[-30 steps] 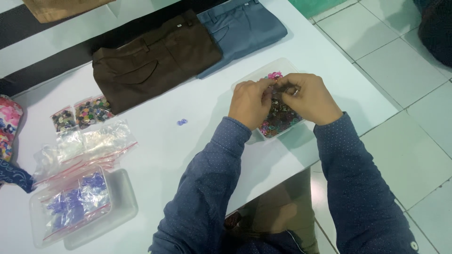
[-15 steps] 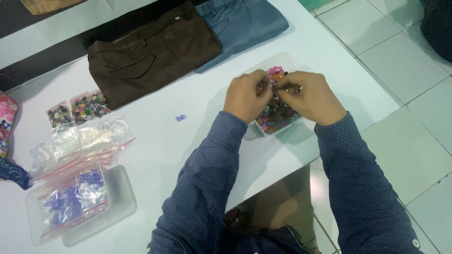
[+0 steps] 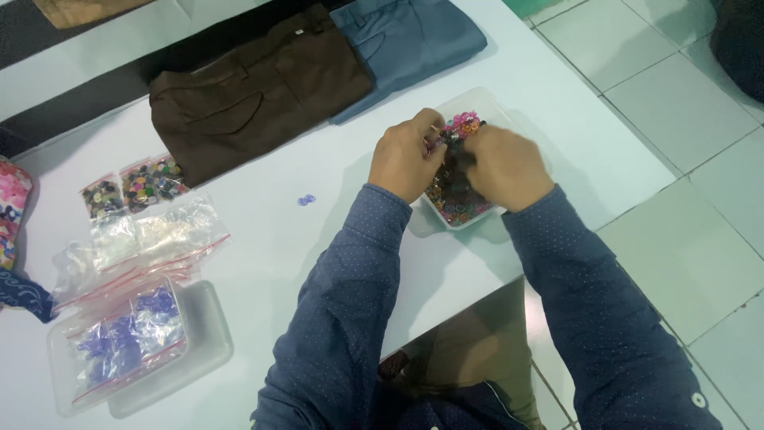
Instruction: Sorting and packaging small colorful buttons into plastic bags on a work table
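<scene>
Hands over a clear plastic tray (image 3: 501,107) of small multicoloured buttons (image 3: 450,195) on the white tabletop (image 3: 334,191).
Left hand (image 3: 406,155) and right hand (image 3: 505,167) curl together above the glossy heap; whether either grip pinches a button cannot be told.

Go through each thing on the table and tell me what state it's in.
Left hand: over button tray, fingers curled.
Right hand: over tray, blurred.
Button tray: open, filled.
Brown trousers: folded.
Blue trousers: folded.
Bags: piled; closure unclear.
Lone button: loose.
</scene>
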